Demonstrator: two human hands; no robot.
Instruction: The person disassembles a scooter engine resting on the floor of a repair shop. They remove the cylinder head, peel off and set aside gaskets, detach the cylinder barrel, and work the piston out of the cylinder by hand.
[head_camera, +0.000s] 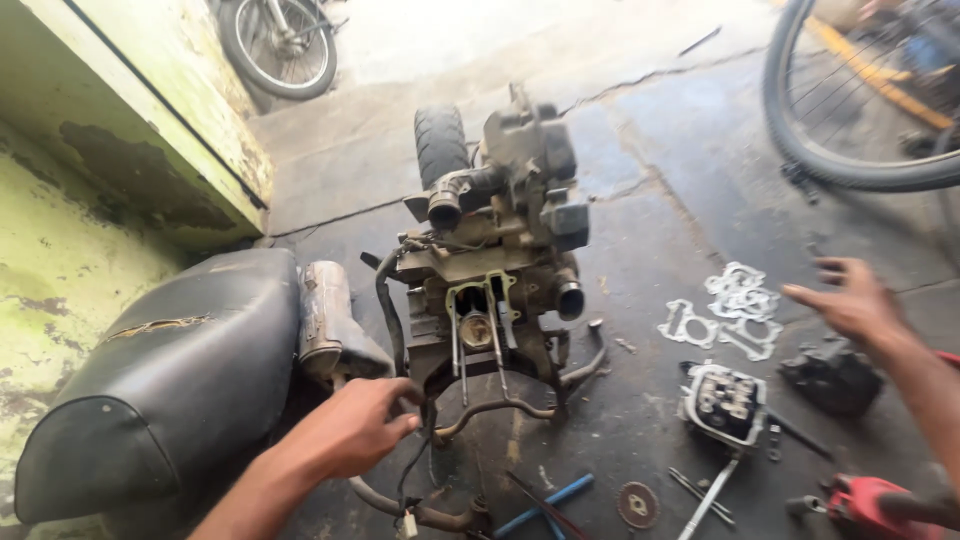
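Looking down from the head camera, a stripped scooter engine (490, 290) stands on stained concrete. The left hand (350, 430), loosely curled, seems to grip a hose at the engine's lower left, though blur hides the contact. The right hand (850, 300), fingers spread and empty, hovers right of the engine above gaskets (735, 310) and a cylinder head (722, 403). Tugging that hose could tip the engine onto loose parts.

Dismantled grimy engine (495, 270) — upright on the concrete, studs exposed.
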